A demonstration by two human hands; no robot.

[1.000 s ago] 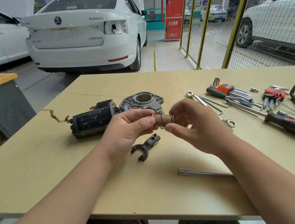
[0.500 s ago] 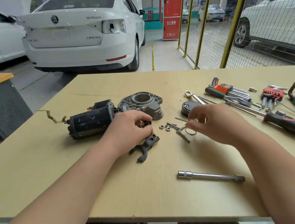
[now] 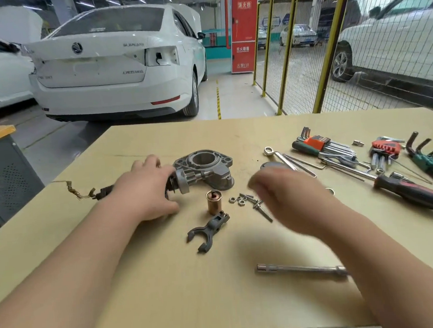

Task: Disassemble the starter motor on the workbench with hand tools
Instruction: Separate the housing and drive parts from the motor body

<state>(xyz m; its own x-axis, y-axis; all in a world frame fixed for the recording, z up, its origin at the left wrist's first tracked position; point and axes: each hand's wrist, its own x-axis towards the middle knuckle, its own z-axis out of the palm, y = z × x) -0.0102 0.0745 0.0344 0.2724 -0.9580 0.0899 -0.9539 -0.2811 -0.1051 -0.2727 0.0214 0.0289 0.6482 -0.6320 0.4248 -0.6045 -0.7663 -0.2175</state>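
My left hand (image 3: pixel 147 192) is wrapped over the dark body of the starter motor (image 3: pixel 183 183), hiding most of it. Its grey nose housing (image 3: pixel 205 168) and shaft stick out to the right, and a wire lead (image 3: pixel 76 191) trails left. A copper-coloured plunger (image 3: pixel 213 202) stands upright on the bench in front of the housing. The black shift fork (image 3: pixel 207 230) lies just below it. My right hand (image 3: pixel 285 197) hovers blurred over the bench, fingers apart, holding nothing. Small nuts and screws (image 3: pixel 247 201) lie between the plunger and that hand.
A socket extension bar (image 3: pixel 299 270) lies near the front edge. Hex key sets (image 3: pixel 323 147), a red-handled screwdriver (image 3: pixel 414 194), a wrench (image 3: pixel 274 152) and green-held keys (image 3: pixel 427 160) crowd the right side of the workbench (image 3: pixel 142 286). A grey cabinet (image 3: pixel 1 178) stands left.
The left hand set the plunger upright on the bench and moved up onto the motor body. The right hand put its small part down and swung back over the bench.
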